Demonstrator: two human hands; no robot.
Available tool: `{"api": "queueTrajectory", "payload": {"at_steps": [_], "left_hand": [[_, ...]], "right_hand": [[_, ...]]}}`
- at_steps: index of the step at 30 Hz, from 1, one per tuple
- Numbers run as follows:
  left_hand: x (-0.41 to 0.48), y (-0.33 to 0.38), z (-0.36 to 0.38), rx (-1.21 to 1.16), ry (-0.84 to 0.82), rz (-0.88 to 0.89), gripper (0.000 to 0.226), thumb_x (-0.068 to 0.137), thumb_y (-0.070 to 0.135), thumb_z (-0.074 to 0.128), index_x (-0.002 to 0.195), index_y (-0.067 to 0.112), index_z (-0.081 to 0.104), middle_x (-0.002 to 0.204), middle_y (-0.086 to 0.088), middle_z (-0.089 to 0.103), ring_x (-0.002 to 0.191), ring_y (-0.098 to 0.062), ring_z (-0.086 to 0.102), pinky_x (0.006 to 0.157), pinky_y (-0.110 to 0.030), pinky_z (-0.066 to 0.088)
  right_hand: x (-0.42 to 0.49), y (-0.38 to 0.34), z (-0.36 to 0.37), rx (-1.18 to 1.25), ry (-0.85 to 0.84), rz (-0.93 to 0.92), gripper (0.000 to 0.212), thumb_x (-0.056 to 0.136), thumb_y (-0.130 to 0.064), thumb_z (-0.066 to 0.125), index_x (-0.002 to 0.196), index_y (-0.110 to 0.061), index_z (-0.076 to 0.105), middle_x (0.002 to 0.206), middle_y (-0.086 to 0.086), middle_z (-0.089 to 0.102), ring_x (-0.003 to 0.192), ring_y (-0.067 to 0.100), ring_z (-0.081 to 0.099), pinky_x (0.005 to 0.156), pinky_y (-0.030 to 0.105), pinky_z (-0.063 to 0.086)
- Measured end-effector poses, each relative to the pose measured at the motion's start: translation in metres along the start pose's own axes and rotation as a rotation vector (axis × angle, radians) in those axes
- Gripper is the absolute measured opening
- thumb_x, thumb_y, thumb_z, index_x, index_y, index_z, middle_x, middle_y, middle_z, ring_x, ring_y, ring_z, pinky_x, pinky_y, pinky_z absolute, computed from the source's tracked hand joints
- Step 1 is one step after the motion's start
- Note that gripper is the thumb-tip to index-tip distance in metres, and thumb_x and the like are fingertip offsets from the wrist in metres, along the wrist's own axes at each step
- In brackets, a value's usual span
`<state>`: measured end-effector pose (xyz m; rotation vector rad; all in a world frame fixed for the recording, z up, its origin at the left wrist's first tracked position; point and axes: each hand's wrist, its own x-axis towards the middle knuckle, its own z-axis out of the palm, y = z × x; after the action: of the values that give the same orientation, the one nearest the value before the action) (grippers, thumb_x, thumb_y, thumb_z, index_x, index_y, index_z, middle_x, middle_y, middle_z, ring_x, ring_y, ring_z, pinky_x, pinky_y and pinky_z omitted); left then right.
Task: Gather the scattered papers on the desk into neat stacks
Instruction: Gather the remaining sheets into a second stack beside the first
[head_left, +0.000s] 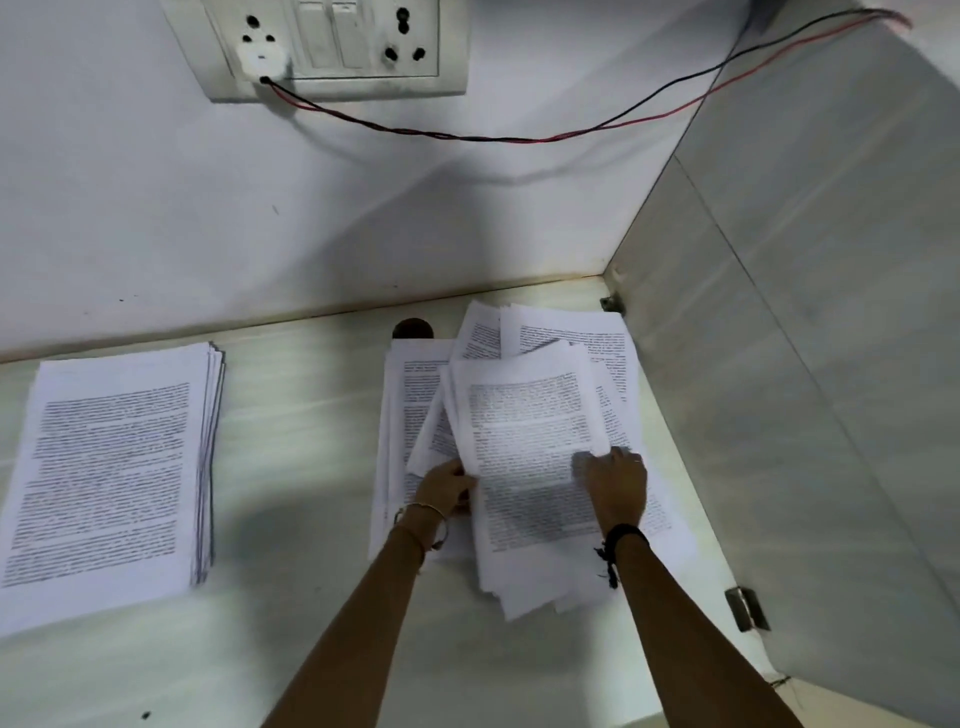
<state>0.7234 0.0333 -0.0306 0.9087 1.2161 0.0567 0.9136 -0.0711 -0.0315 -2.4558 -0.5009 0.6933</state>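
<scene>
At nine o'clock a squared stack (111, 467) rests finished. At centre, I pinch loose sheets with my left hand (445, 487); my right hand (615, 486), fingers spread, presses the messy pile (524, 447). Next: squaring edges.

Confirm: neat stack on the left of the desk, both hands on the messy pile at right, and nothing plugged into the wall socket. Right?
One thing is wrong: the socket has a white plug in it, with a red-and-black wire running off to the right. The head view shows it. The rest holds: neat stack on the left, left hand and right hand on the messy pile at right.
</scene>
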Motion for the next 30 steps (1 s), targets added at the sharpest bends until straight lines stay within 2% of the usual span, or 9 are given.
{"api": "queueTrajectory", "payload": {"at_steps": [4,7,11,18,21,23,25,28,30], "left_hand": [[0.000,-0.018,0.045,0.066,0.103,0.044,0.010,0.088,0.001,0.055,0.087,0.010,0.060,0.088,-0.012,0.063,0.070,-0.022,0.058,0.071,-0.034,0.053],[-0.008,-0.025,0.071,0.139,0.271,0.129,0.022,0.084,0.006,0.060,0.106,0.006,0.061,0.105,-0.014,0.065,0.098,-0.029,0.062,0.089,-0.033,0.049],[-0.018,-0.028,0.094,-0.049,0.199,0.140,0.052,0.081,0.003,0.065,0.128,0.010,0.043,0.111,-0.009,0.059,0.106,-0.029,0.059,0.090,-0.032,0.048],[-0.022,0.001,0.087,0.221,0.267,0.383,0.066,0.084,0.014,0.060,0.143,0.012,0.030,0.124,-0.011,0.057,0.094,-0.015,0.052,0.082,-0.023,0.042],[-0.016,0.024,0.079,0.289,0.282,0.464,0.058,0.088,0.010,0.057,0.141,0.011,0.034,0.115,-0.003,0.055,0.095,-0.018,0.053,0.082,-0.023,0.043],[-0.006,0.040,0.071,0.319,0.315,0.486,0.050,0.089,0.006,0.054,0.137,0.009,0.040,0.117,-0.007,0.058,0.096,-0.021,0.057,0.085,-0.028,0.048],[0.007,0.049,0.063,0.307,0.300,0.462,0.048,0.087,0.001,0.054,0.132,0.010,0.042,0.121,-0.013,0.060,0.093,-0.020,0.056,0.081,-0.028,0.048],[0.025,0.052,0.055,0.289,0.275,0.371,0.052,0.084,-0.001,0.058,0.133,0.006,0.040,0.121,-0.016,0.054,0.109,-0.029,0.056,0.083,-0.025,0.043],[0.033,0.051,0.048,0.320,0.336,0.306,0.057,0.083,0.005,0.062,0.135,0.004,0.040,0.131,-0.019,0.047,0.123,-0.033,0.048,0.097,-0.031,0.042]], "right_hand": [[0.005,0.029,-0.020,-0.193,0.211,-0.050,0.049,0.078,-0.023,0.052,0.118,0.004,0.061,0.125,0.024,0.051,0.117,0.042,0.043,0.090,0.048,0.044],[0.011,0.044,-0.027,-0.258,0.136,-0.101,0.049,0.082,-0.023,0.065,0.124,0.000,0.057,0.132,0.022,0.047,0.118,0.043,0.045,0.094,0.049,0.042],[0.014,0.044,-0.031,-0.193,0.025,-0.065,0.051,0.089,-0.026,0.062,0.134,-0.007,0.049,0.137,0.020,0.043,0.115,0.039,0.053,0.095,0.046,0.045],[0.002,0.035,-0.030,-0.042,0.291,-0.102,0.048,0.086,-0.035,0.050,0.125,-0.008,0.059,0.128,0.015,0.055,0.101,0.037,0.061,0.084,0.045,0.050],[0.009,0.028,-0.027,0.133,0.298,-0.114,0.058,0.082,-0.042,0.043,0.120,-0.001,0.057,0.112,0.016,0.061,0.101,0.034,0.058,0.088,0.045,0.048],[0.021,0.020,-0.025,0.201,0.251,-0.133,0.046,0.085,-0.038,0.048,0.112,0.000,0.053,0.102,0.012,0.060,0.096,0.030,0.056,0.089,0.047,0.049],[0.035,0.011,-0.023,0.204,0.182,-0.107,0.036,0.086,-0.019,0.059,0.116,-0.001,0.050,0.111,0.015,0.057,0.105,0.033,0.053,0.094,0.046,0.045],[0.053,0.002,-0.018,0.052,0.129,-0.099,0.066,0.077,-0.018,0.074,0.133,-0.002,0.043,0.131,0.020,0.049,0.121,0.038,0.043,0.098,0.045,0.038],[0.059,-0.002,-0.016,-0.025,0.080,-0.110,0.076,0.075,-0.021,0.078,0.137,-0.004,0.038,0.136,0.022,0.044,0.124,0.039,0.040,0.099,0.047,0.038]]}}
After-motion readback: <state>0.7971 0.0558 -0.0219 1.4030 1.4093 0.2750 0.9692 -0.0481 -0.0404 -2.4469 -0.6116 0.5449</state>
